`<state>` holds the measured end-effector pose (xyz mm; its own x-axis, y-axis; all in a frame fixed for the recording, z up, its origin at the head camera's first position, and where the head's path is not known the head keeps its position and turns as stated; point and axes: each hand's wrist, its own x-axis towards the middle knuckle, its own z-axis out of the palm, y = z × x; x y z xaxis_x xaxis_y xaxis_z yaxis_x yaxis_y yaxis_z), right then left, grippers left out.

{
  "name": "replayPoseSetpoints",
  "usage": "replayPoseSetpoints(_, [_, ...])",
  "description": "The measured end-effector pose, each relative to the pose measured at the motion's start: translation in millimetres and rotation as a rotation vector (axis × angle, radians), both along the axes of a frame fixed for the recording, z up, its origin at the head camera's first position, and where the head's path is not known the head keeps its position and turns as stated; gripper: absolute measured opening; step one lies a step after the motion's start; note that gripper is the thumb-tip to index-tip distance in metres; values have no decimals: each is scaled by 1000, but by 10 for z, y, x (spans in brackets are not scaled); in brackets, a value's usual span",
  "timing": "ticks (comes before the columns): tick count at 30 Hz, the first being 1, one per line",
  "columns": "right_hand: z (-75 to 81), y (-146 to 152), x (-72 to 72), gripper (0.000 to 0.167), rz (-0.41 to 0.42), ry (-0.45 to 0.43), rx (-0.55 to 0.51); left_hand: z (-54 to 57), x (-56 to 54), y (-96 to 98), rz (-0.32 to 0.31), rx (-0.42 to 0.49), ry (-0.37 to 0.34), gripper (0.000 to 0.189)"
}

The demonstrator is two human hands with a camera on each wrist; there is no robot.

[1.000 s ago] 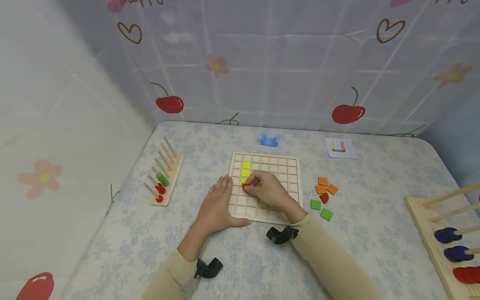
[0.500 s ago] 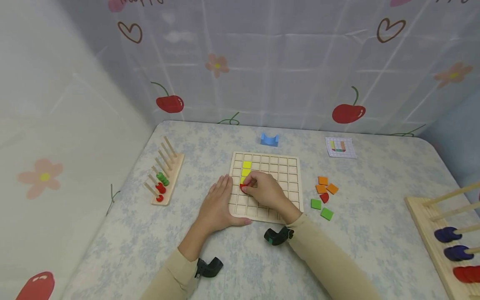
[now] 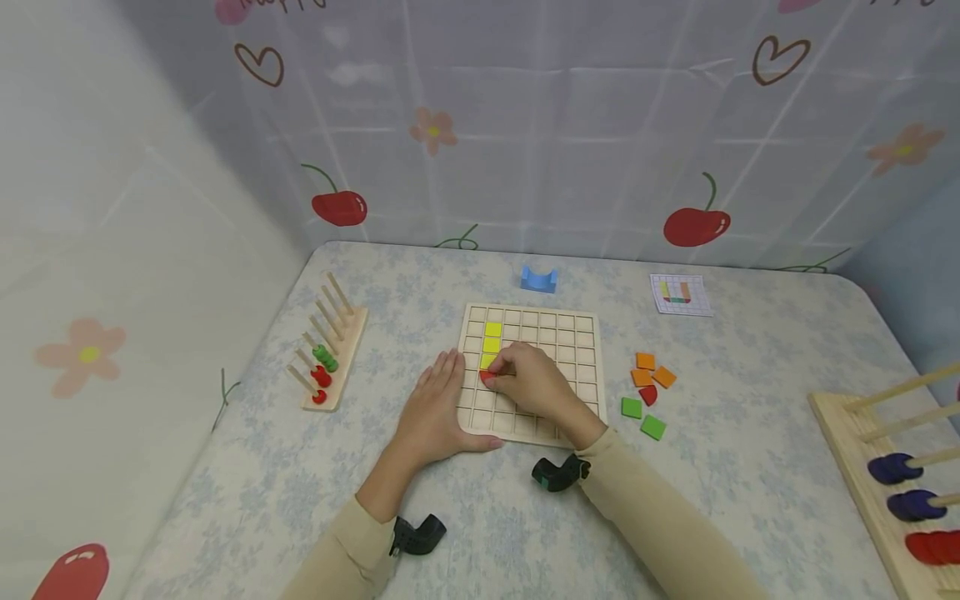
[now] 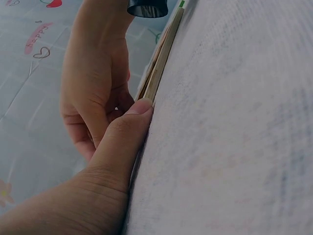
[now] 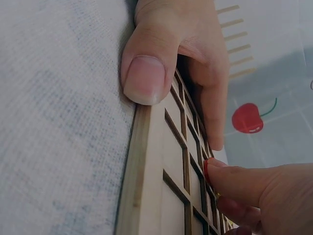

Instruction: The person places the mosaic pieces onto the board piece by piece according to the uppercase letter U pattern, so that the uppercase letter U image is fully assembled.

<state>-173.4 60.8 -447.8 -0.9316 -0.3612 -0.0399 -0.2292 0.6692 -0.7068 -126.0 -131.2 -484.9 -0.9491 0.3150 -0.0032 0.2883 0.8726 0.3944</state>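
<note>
A wooden grid board (image 3: pixel 586 355) lies flat on the table. Three yellow square tiles (image 3: pixel 492 344) sit in one column near its left side. My right hand (image 3: pixel 540 385) pinches a red quarter-round tile (image 3: pixel 485 377) at the cell just below the yellow ones; in the right wrist view the thumb of this right hand (image 5: pixel 279 196) covers most of the red tile (image 5: pixel 207 170). My left hand (image 3: pixel 429 415) rests with straight fingers along the board's left edge, its thumb at the front edge. The left wrist view shows that left thumb (image 4: pixel 124 132) against the board's side (image 4: pixel 159 68).
Right of the board lie several orange tiles (image 3: pixel 645 361), two green tiles (image 3: pixel 632 408) and another red quarter-round tile (image 3: pixel 648 396). A pattern card (image 3: pixel 693 302) and a blue holder (image 3: pixel 538 281) stand behind. Peg racks flank the table, left (image 3: pixel 348 342) and right (image 3: pixel 840 450).
My right hand has shifted the red tile slightly left, into line beneath the yellow column. The left hand has stayed in place at the board's edge.
</note>
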Motion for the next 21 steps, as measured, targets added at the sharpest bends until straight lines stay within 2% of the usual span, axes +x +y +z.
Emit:
replayPoseSetpoints(5, [-15, 15, 8, 9, 30, 27, 15, 23, 5, 0, 0, -3, -22, 143])
replayPoseSetpoints(12, [19, 116, 68, 3, 76, 18, -22, 18, 3, 3, 7, 1, -31, 142])
replayPoseSetpoints(21, [154, 506, 142, 14, 7, 2, 10, 26, 1, 22, 27, -5, -43, 144])
